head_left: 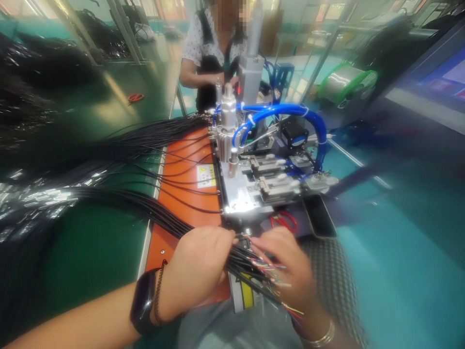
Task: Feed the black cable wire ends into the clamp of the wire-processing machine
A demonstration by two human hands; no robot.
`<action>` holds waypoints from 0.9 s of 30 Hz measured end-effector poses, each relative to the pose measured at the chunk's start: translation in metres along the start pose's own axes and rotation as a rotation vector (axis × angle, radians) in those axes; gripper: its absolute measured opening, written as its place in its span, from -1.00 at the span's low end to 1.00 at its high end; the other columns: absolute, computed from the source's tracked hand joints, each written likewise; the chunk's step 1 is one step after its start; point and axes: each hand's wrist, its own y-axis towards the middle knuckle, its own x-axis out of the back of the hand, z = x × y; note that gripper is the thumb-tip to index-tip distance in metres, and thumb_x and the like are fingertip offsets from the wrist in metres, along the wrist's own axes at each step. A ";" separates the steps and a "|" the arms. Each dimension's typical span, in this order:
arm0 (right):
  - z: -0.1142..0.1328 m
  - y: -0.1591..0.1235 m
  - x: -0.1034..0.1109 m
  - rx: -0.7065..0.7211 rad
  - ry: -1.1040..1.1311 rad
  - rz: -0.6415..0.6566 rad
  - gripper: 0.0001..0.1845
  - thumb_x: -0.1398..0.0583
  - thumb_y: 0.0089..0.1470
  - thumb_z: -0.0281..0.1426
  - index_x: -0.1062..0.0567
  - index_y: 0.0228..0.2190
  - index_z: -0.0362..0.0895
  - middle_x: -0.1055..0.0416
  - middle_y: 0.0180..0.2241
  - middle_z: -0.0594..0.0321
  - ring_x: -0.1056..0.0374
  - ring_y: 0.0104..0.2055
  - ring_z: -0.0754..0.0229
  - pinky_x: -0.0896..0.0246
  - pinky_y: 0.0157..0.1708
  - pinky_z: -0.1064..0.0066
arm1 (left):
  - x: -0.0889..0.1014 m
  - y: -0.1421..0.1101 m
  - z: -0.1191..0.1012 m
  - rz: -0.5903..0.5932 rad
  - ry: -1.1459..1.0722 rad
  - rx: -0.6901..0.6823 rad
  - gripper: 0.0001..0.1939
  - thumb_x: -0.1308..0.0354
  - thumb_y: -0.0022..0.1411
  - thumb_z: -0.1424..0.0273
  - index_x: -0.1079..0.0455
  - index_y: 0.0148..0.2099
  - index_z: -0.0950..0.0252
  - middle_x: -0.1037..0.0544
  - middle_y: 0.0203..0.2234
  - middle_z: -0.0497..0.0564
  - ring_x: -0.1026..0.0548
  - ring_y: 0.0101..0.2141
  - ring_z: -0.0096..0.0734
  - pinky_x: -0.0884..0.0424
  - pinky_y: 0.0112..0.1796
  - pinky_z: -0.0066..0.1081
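My left hand point(203, 261), with a dark band at the wrist, is closed over a bundle of black cables point(167, 219) near its stripped end. Past that hand the cables fan out into thin coloured wires point(269, 271). Close by, my right hand point(286, 266) has its thumb and finger pinched at the end of one cable, on a fine reddish wire point(247, 236). The lower fingers of the right hand lie behind the loose wire ends. Just beyond both hands stands a metal machine point(241, 189) with blue air hoses point(283, 110).
An orange bench top point(189, 174) carries more black cables running left. A phone point(319, 215) and red-handled tool point(285, 220) lie right of the machine. Farther off are a green wire spool point(348, 85) and another person point(214, 58) standing behind the machine.
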 end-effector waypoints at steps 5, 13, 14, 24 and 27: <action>0.002 -0.004 -0.005 -0.086 0.005 0.074 -0.86 -0.16 0.14 -0.42 -0.52 -0.26 -0.06 -0.50 -0.36 0.20 -0.35 -0.31 0.13 -0.27 -0.30 0.26 | 0.003 0.001 -0.001 0.010 0.013 0.048 -0.86 0.01 0.20 0.52 -0.24 -0.42 0.27 -0.35 -0.59 -0.06 -0.33 -0.52 -0.32 -0.22 -0.50 -0.32; 0.011 0.005 -0.011 -0.278 0.054 -0.042 -0.86 -0.16 0.13 -0.45 -0.48 -0.45 -0.08 -0.42 -0.46 0.25 -0.33 -0.37 0.18 -0.24 -0.35 0.35 | 0.001 0.000 -0.002 0.072 0.013 0.067 -0.85 0.01 0.19 0.54 -0.20 -0.43 0.26 -0.31 -0.57 -0.07 -0.26 -0.50 -0.33 -0.13 -0.47 -0.32; 0.011 0.005 -0.011 -0.271 0.056 -0.024 -0.84 -0.16 0.13 -0.46 -0.47 -0.47 -0.09 -0.41 -0.46 0.25 -0.32 -0.37 0.19 -0.23 -0.35 0.35 | 0.002 0.000 -0.002 0.071 0.010 0.066 -0.85 0.01 0.18 0.54 -0.20 -0.43 0.26 -0.31 -0.57 -0.07 -0.26 -0.50 -0.33 -0.12 -0.47 -0.32; 0.010 0.000 -0.011 -0.198 0.100 0.018 -0.89 -0.17 0.12 -0.44 -0.51 -0.41 -0.08 -0.43 -0.44 0.24 -0.33 -0.35 0.17 -0.26 -0.34 0.34 | -0.001 0.000 0.000 0.028 0.012 0.069 -0.84 0.01 0.19 0.53 -0.19 -0.44 0.26 -0.27 -0.59 -0.08 -0.21 -0.51 -0.35 -0.07 -0.47 -0.33; 0.011 0.000 -0.014 -0.346 0.110 -0.030 -0.92 -0.18 0.12 -0.40 -0.51 -0.37 -0.09 -0.44 -0.40 0.23 -0.35 -0.35 0.19 -0.27 -0.37 0.38 | 0.000 0.000 -0.001 0.027 0.010 0.062 -0.84 0.00 0.19 0.53 -0.19 -0.44 0.26 -0.26 -0.59 -0.08 -0.19 -0.51 -0.35 -0.05 -0.47 -0.33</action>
